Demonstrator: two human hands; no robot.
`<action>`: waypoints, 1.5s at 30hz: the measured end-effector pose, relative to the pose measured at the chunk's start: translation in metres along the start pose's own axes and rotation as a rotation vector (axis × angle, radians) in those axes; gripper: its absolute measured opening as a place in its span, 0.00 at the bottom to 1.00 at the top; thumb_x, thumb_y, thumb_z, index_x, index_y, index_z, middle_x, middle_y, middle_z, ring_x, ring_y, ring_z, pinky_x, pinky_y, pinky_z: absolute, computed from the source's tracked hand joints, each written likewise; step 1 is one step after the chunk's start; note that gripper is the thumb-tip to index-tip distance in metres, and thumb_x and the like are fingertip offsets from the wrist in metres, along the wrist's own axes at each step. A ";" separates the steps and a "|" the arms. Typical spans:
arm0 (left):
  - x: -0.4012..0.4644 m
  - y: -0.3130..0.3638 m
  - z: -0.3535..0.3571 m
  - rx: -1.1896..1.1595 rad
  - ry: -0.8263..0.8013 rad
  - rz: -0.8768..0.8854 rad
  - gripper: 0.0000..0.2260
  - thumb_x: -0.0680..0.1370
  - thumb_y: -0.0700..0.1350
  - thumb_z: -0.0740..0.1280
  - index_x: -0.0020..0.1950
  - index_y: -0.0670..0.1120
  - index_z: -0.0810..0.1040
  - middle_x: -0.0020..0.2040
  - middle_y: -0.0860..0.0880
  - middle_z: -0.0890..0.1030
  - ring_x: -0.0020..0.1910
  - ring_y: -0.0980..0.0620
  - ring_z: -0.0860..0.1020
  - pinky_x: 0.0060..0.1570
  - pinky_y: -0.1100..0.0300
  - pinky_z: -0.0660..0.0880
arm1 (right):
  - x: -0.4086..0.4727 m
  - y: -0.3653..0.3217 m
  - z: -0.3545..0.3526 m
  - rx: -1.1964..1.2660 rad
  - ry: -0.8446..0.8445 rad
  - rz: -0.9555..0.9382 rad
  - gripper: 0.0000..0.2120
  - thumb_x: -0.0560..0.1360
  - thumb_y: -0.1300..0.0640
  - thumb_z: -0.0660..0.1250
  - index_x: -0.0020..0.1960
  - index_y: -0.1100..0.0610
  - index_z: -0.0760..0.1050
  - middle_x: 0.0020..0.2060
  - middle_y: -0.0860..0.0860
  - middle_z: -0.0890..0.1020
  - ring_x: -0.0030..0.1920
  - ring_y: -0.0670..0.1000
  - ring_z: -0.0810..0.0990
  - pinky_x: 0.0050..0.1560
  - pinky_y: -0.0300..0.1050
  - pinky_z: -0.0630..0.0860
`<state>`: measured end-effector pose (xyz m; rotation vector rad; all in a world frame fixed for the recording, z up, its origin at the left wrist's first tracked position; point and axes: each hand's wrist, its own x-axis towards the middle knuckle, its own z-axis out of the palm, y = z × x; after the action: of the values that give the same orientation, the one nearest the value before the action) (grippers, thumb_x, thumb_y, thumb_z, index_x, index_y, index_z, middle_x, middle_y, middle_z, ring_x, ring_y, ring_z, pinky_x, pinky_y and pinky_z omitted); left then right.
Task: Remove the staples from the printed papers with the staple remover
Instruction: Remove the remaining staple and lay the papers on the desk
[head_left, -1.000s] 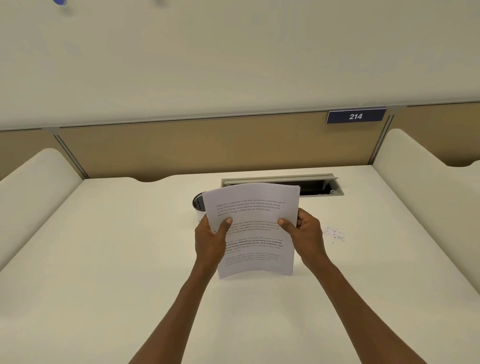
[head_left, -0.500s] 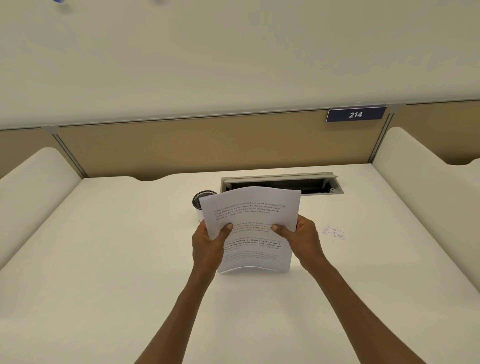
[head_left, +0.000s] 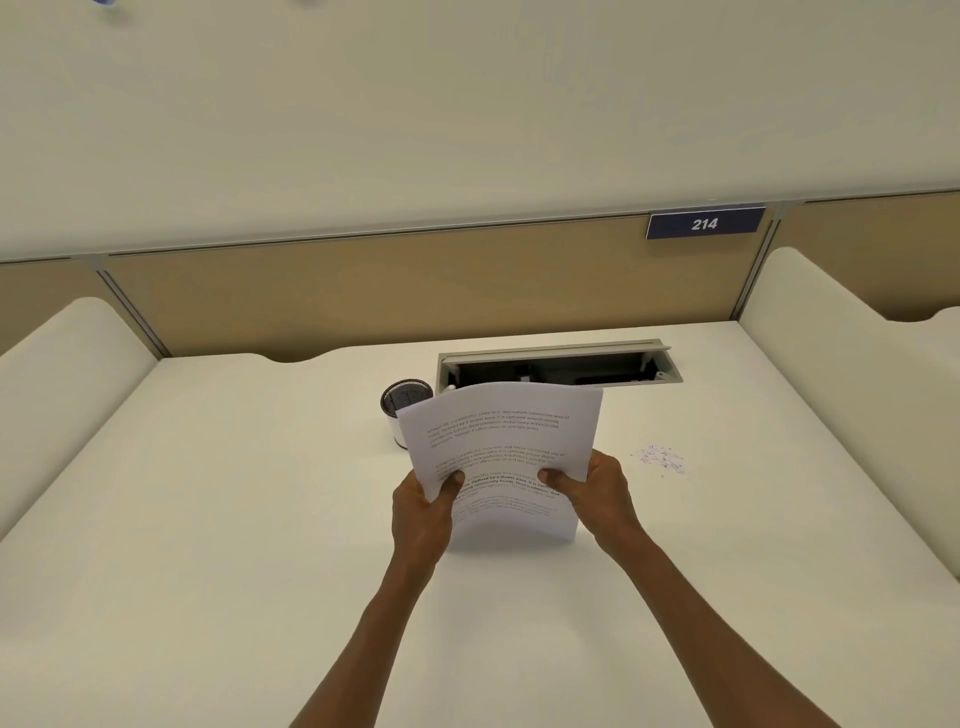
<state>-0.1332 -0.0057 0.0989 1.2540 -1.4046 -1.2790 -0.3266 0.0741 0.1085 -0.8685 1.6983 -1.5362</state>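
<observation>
A stack of printed papers (head_left: 506, 441) stands upright on its lower edge on the white desk (head_left: 234, 519), bowed, with its top curling away from me. My left hand (head_left: 423, 512) grips the left edge, thumb on the front sheet. My right hand (head_left: 597, 491) grips the right edge the same way. A small scatter of pulled staples (head_left: 660, 460) lies on the desk to the right of my right hand. No staple remover shows in this view.
A black mesh pen cup (head_left: 402, 410) stands just behind the papers on the left. An open cable tray (head_left: 558, 364) is set into the desk at the back. Padded partitions (head_left: 852, 374) rise on both sides, and a back panel carries a "214" sign (head_left: 705, 223).
The papers have come down until the bottom edge rests on the desk, and the sheets now bow more and lean left. Both hands have stayed on the side edges.
</observation>
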 end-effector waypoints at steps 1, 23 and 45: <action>0.000 0.000 0.000 0.016 0.001 -0.001 0.06 0.79 0.41 0.71 0.52 0.50 0.83 0.48 0.55 0.87 0.51 0.49 0.84 0.50 0.53 0.81 | -0.001 0.003 0.000 -0.006 -0.002 0.008 0.12 0.69 0.64 0.76 0.52 0.57 0.80 0.44 0.49 0.84 0.42 0.46 0.82 0.33 0.28 0.74; -0.002 0.036 0.025 -0.637 0.034 -0.353 0.10 0.79 0.36 0.69 0.60 0.38 0.79 0.57 0.40 0.85 0.56 0.41 0.84 0.63 0.43 0.77 | -0.002 0.001 -0.001 0.621 -0.042 0.171 0.18 0.73 0.64 0.71 0.61 0.54 0.76 0.55 0.53 0.84 0.56 0.55 0.82 0.58 0.57 0.77; 0.023 0.018 -0.048 0.109 -0.102 -0.059 0.13 0.72 0.50 0.78 0.53 0.47 0.84 0.48 0.48 0.87 0.46 0.47 0.86 0.48 0.45 0.83 | 0.005 0.010 -0.043 -0.029 0.022 0.014 0.09 0.75 0.58 0.70 0.56 0.53 0.79 0.48 0.50 0.85 0.47 0.54 0.84 0.47 0.50 0.82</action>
<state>-0.0920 -0.0359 0.1224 1.3280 -1.5376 -1.3372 -0.3655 0.0938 0.1017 -0.8552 1.7433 -1.5206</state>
